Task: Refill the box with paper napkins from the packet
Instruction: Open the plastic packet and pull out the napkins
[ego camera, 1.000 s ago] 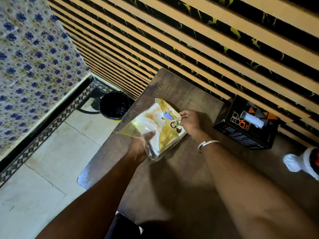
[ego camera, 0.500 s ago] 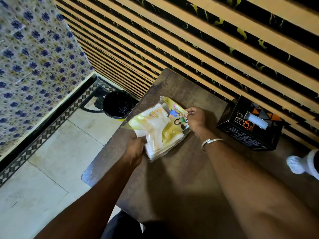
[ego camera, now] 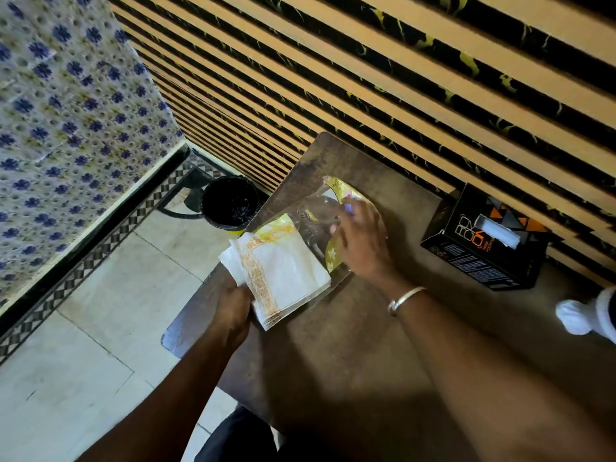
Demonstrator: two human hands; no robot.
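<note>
Two bare hands work over one dark table (ego camera: 333, 378) set against a striped wall. The left hand (ego camera: 233, 310) is closed around one stack of paper napkins (ego camera: 286, 275), which overhangs the table's left edge. The right hand (ego camera: 361, 241) presses flat, fingers spread, on one clear packet (ego camera: 333, 198) just beside the stack. One black box (ego camera: 483, 238) stands well apart to the right, bare tabletop between. One black bin (ego camera: 230, 203) sits on the floor.
</note>
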